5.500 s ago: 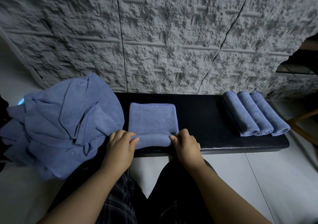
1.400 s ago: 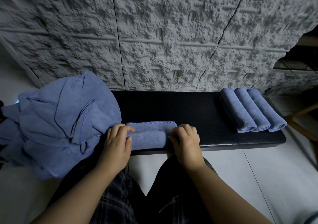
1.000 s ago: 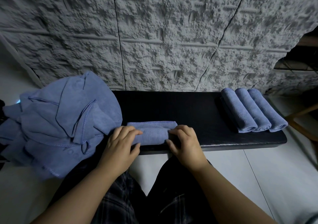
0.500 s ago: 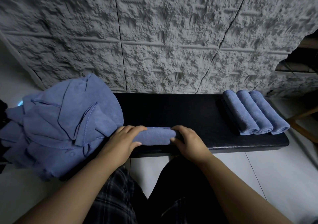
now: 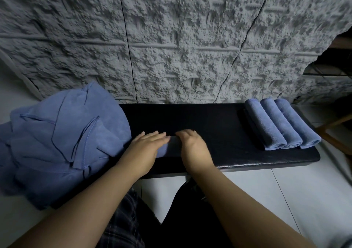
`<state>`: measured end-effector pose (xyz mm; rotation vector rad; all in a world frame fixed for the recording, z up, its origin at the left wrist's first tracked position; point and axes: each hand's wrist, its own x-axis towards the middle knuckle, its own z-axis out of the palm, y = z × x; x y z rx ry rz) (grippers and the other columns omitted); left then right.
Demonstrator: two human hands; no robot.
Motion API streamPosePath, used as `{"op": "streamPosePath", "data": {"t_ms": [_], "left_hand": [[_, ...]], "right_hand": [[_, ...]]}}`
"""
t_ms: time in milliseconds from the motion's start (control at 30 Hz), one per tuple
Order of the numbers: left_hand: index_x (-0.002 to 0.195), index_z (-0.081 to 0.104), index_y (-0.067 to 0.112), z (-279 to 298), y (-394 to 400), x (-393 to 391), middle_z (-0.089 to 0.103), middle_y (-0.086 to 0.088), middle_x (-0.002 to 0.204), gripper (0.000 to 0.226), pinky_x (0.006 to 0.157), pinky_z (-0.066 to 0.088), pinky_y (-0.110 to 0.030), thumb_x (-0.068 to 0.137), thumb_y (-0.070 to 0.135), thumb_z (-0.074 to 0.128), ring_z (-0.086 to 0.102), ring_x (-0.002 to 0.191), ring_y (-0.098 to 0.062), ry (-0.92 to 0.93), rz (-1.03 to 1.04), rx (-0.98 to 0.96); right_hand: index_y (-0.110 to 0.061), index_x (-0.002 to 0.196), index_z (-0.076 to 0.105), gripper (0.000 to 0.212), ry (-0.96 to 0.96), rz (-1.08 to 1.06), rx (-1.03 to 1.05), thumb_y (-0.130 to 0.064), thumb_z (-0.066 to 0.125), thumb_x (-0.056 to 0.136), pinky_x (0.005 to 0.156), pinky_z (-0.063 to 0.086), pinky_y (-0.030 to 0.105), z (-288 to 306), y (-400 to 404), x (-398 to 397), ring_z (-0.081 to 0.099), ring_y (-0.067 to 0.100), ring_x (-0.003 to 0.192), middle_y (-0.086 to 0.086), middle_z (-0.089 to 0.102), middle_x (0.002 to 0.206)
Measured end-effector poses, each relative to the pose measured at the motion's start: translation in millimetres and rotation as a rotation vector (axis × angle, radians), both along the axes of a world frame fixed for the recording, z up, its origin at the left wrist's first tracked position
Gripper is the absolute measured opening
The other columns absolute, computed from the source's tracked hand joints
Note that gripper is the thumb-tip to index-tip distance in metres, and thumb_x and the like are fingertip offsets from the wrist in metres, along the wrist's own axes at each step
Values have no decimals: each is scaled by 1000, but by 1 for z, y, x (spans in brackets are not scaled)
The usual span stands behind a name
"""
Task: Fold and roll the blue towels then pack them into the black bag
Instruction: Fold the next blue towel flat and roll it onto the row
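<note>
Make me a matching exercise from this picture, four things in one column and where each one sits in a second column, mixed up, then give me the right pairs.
Things:
1. heap of loose blue towels
2. three rolled blue towels
3. blue towel roll being finished
4. long black padded bench

Places:
A. under the left hand and right hand
B. against the rough grey wall
C. left end of the bench
D. side by side at the right end of the bench

Pairs: 1-C, 2-D, 3-A, 4-B
</note>
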<state>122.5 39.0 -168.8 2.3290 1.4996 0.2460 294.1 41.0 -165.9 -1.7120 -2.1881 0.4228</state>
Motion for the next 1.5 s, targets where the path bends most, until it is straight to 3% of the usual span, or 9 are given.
{"op": "streamPosePath", "data": {"t_ms": [100, 233, 467, 633, 833, 1067, 1200, 1300, 1500], "left_hand": [[146, 22, 32, -5, -8, -4, 16, 19, 152, 72, 111, -3, -23, 76, 32, 7, 12, 141, -1, 19, 11, 69], [147, 23, 28, -18, -20, -8, 25, 12, 152, 67, 114, 8, -29, 81, 37, 26, 17, 140, -4, 68, 14, 130], [139, 38, 35, -29, -13, -5, 39, 18, 142, 60, 107, 29, -31, 79, 44, 39, 31, 128, -6, -149, 129, 52], [137, 38, 41, -29, -14, -4, 33, 26, 134, 59, 105, 21, -23, 80, 47, 24, 25, 123, -2, -241, 216, 5], [111, 45, 32, -17, -25, -9, 38, 15, 125, 37, 98, 29, -14, 86, 5, 52, 34, 116, 3, -494, 334, -115], [134, 41, 31, -12, -40, 3, 25, 21, 136, 58, 90, 29, -2, 87, 2, 57, 31, 121, 7, -526, 232, -321], [139, 35, 36, -17, -46, 32, 24, 17, 131, 63, 101, 33, -17, 87, 13, 63, 37, 117, 8, -543, 205, -337], [139, 32, 35, -16, -42, 55, 25, 13, 129, 68, 97, 37, -12, 88, -3, 55, 45, 109, 9, -603, 223, -373], [141, 32, 27, -11, -33, 79, 28, 8, 137, 83, 97, 33, -10, 75, -24, 37, 38, 121, 1, -623, 173, -433]], "right_hand": [[-5, 123, 60, 46, -2, 33, 44, -22, 33, 90, 110, 20, 35, -12, -5, -2, 52, 30, 124, 12, 63, 124], [-7, 136, 49, 57, -121, 102, 115, -41, 29, 95, 115, 20, 37, -26, -15, 6, 36, 24, 137, 7, 49, 141], [-11, 125, 58, 47, -182, 74, 165, -40, 36, 95, 109, 25, 37, -40, -6, 4, 49, 24, 127, 4, 60, 128], [-11, 125, 58, 48, -187, 82, 173, -41, 34, 96, 109, 25, 37, -40, -6, 3, 50, 23, 126, 4, 59, 129], [-11, 131, 53, 55, -196, 32, 168, -44, 25, 99, 113, 28, 40, -37, -10, 2, 46, 24, 130, 4, 56, 134], [-12, 128, 57, 39, -14, -201, 230, -22, 50, 91, 108, 27, 46, -37, -13, 11, 44, 34, 130, 14, 53, 136], [-9, 105, 62, 26, 242, -366, 142, -1, 58, 81, 74, 51, 35, -21, -24, 23, 55, 30, 96, 10, 52, 114], [-17, 112, 59, 19, 403, -364, -51, -19, 50, 95, 72, 50, 34, -9, -35, 25, 57, 21, 84, 0, 44, 108], [-26, 132, 49, 42, 461, -351, -140, -31, 56, 91, 87, 43, 20, -3, -41, 36, 52, 12, 109, -3, 39, 126]]}}
